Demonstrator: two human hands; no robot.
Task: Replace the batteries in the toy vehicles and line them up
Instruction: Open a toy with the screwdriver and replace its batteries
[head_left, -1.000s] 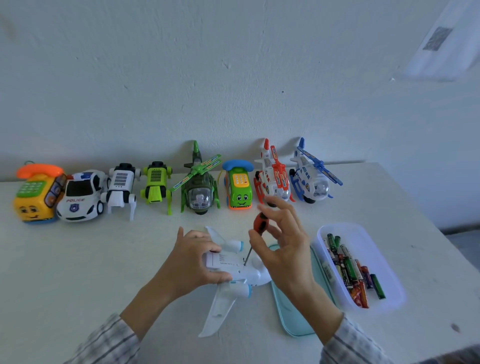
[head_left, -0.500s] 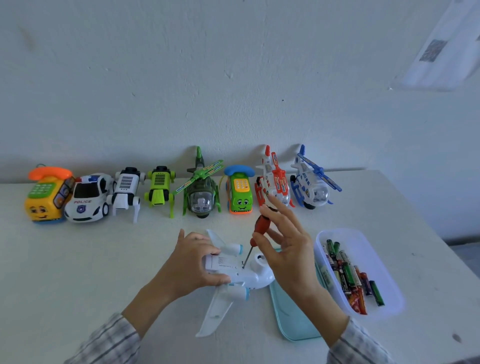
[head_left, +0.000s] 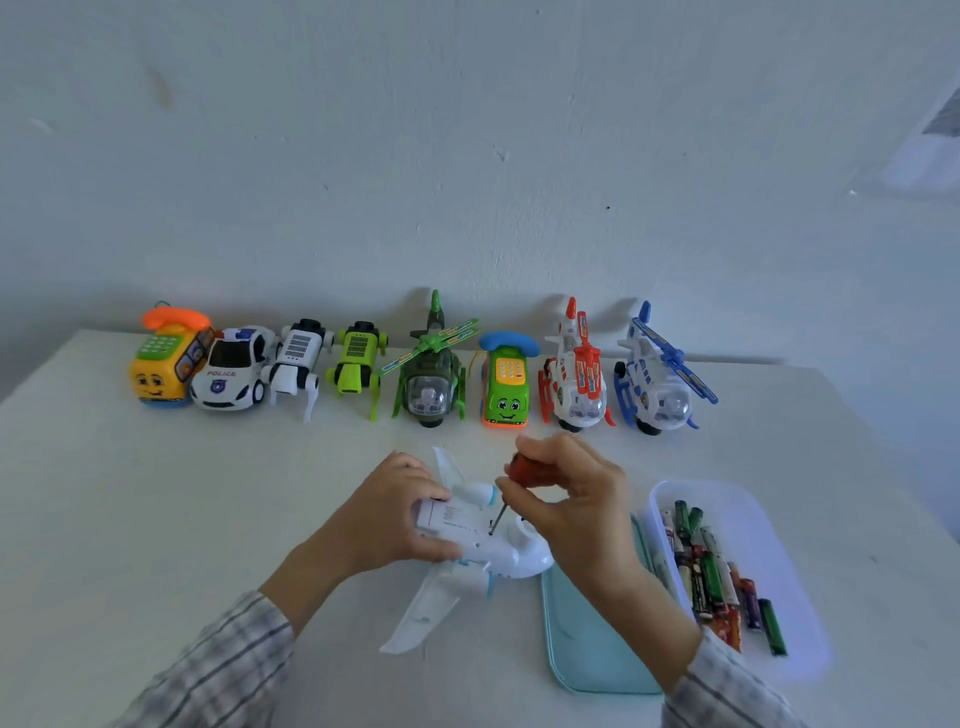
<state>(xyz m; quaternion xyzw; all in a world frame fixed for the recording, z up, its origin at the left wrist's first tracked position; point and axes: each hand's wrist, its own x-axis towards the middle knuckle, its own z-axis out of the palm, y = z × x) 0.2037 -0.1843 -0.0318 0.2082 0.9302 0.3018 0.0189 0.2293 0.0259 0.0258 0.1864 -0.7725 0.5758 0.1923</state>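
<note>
Left grip (head_left: 387, 512) clasps upturned white airplane (head_left: 483, 545); right grip (head_left: 574, 499) pinches red screwdriver (head_left: 522, 470), seemingly seated.

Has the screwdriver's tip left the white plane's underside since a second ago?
No. The screwdriver tip remains on the toy plane underside, gripped by the right hand.
</note>
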